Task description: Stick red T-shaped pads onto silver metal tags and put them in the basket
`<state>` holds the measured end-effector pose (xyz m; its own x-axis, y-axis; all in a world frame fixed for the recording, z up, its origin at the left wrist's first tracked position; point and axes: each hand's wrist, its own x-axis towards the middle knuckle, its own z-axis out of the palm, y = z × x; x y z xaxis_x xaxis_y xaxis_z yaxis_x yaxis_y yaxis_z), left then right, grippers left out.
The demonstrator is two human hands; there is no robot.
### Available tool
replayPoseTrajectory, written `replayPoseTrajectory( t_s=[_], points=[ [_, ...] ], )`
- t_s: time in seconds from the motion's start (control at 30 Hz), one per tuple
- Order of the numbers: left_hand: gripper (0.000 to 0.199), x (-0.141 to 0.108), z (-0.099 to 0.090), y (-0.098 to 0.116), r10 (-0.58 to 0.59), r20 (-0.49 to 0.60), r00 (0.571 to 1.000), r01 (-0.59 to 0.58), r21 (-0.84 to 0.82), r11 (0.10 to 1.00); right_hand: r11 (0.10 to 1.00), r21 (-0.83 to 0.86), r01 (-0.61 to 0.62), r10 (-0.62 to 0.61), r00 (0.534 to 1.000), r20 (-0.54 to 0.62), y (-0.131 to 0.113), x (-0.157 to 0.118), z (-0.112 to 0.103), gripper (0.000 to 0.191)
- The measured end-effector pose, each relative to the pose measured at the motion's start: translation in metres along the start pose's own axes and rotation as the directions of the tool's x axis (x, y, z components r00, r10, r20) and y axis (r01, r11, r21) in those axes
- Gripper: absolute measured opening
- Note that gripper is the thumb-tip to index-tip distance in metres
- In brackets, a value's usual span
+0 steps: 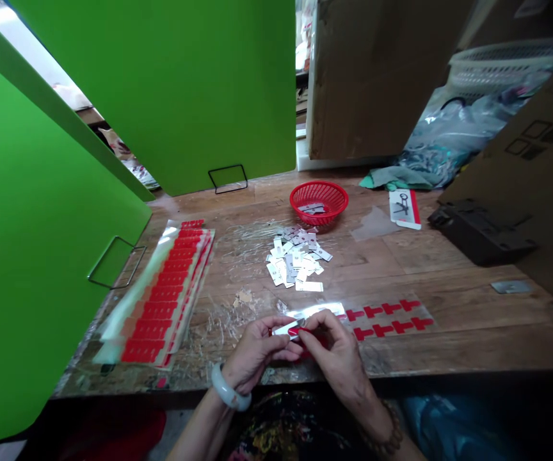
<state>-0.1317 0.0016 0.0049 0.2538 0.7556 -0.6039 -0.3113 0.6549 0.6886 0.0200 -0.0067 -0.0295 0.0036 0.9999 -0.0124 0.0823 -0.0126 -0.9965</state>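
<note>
Close to the table's front edge, my left hand (255,349) pinches a small silver metal plate (282,330) between thumb and fingers. The fingertips of my right hand (338,358) close on a red sticker (294,332) that lies against the plate; how much of it is stuck down is hidden. Behind and beside my right hand is a clear sheet (377,322) with two rows of red T-shaped stickers, its left part partly covered by the hands. A loose pile of similar silver plates (298,259) sits beyond my hands.
A red basket (319,186) behind the pile holds several plates. Stacked red sticker sheets (161,294) lie at left. Green panels (175,89) stand left and behind, cardboard boxes (377,77) behind and right. Peeled clear scraps (221,326), a printed card (405,209) and a black case (482,234) lie on the table.
</note>
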Motion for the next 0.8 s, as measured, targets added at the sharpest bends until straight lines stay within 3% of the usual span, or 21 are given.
replayPoseTrajectory(
  t_s=[0.8],
  points=[
    [0.034, 0.001, 0.0016, 0.0008, 0.01, -0.002, 1.0, -0.01, 0.058, 0.998, 0.999, -0.052, -0.015, 0.015, 1.0, -0.003, 0.0009, -0.0002, 0.0015, 0.008]
  ],
)
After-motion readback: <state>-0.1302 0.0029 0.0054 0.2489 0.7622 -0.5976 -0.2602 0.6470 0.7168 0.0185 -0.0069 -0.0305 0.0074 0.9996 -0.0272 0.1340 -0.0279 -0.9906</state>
